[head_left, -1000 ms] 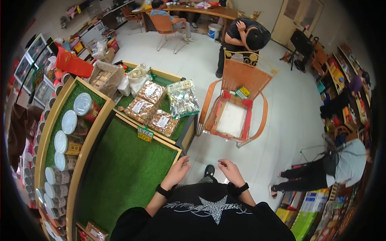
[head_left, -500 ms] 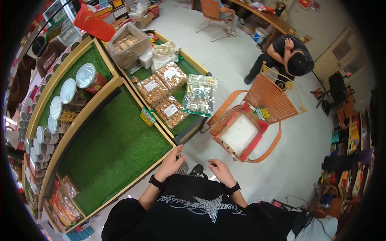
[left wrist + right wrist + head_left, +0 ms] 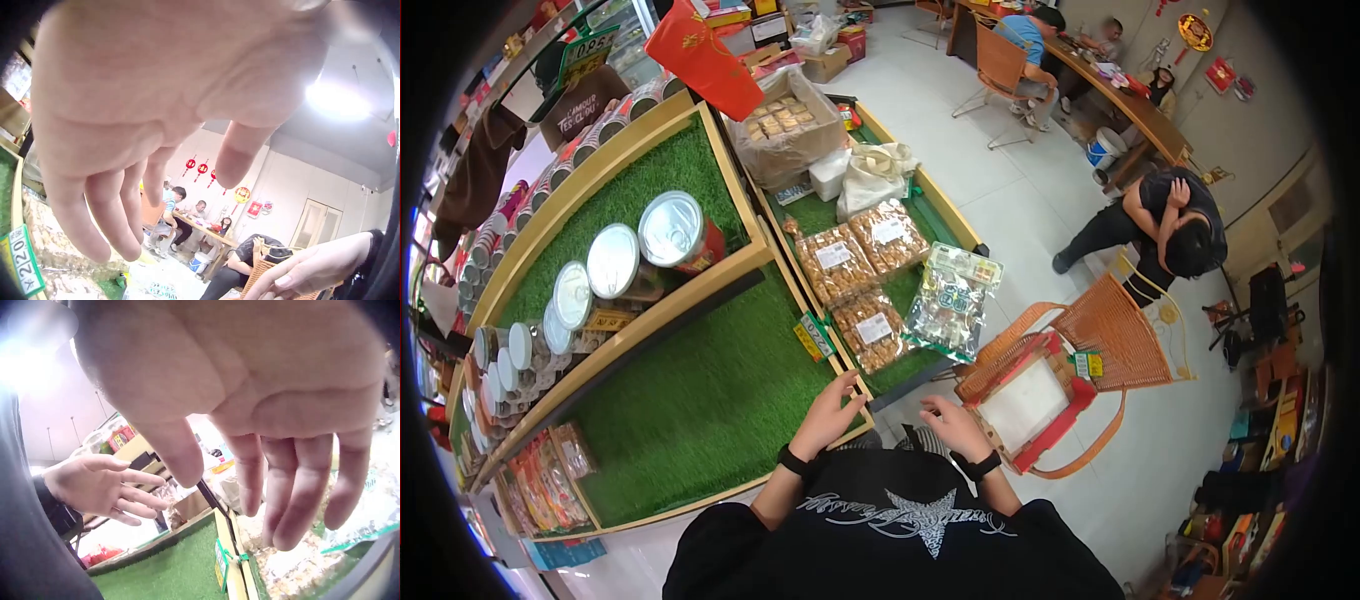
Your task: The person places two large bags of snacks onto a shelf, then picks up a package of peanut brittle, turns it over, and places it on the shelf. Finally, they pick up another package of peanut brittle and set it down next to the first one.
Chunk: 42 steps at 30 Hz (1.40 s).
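Observation:
My left hand (image 3: 828, 412) hovers by the wooden rim of a display bin lined with green turf (image 3: 690, 400), fingers relaxed and holding nothing. Beside it, my right hand (image 3: 952, 425) hangs loosely in front of my body, also with nothing in it. Just past the hands lie clear bags of brown clustered snacks (image 3: 872, 330) with white labels. A silver and green plastic packet (image 3: 953, 300) lies to their right at the bin's edge. Clipped to the wooden divider is a green and yellow price tag (image 3: 813, 338). The left wrist view shows slightly bent fingers (image 3: 115, 206) above the bags.
A wicker armchair (image 3: 1115, 325) holds a red-edged carton (image 3: 1025, 405) at the right. Lidded jars (image 3: 613, 262) line the raised shelf at left. A cardboard box (image 3: 790, 135) and cloth bag (image 3: 875, 180) stand behind the snacks. A person (image 3: 1175, 230) sits bent forward beyond the chair.
The view has swung, and the bins and chair now appear closer to my hands. Both hands stay in front of my body, holding nothing throughout.

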Each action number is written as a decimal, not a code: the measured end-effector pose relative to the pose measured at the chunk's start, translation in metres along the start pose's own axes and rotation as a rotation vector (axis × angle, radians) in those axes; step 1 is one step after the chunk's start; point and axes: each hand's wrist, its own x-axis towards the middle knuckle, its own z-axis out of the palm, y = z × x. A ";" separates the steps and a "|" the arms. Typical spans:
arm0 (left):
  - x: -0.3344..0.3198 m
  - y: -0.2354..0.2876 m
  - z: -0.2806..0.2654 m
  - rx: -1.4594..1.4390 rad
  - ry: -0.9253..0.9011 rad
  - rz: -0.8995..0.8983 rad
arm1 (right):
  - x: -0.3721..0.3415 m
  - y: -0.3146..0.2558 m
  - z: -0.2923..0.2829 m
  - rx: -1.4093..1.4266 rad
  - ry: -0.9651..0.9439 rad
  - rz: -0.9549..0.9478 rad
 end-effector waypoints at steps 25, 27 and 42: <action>0.165 -0.138 0.093 -0.561 0.480 -0.694 | 0.240 0.137 0.026 0.311 -0.632 0.327; 0.167 -0.135 0.095 -0.572 0.433 -0.762 | 0.245 0.148 0.032 0.149 -0.573 0.314; 0.172 -0.172 0.122 -0.363 0.548 -0.788 | 0.260 0.141 0.031 -0.310 -0.422 0.304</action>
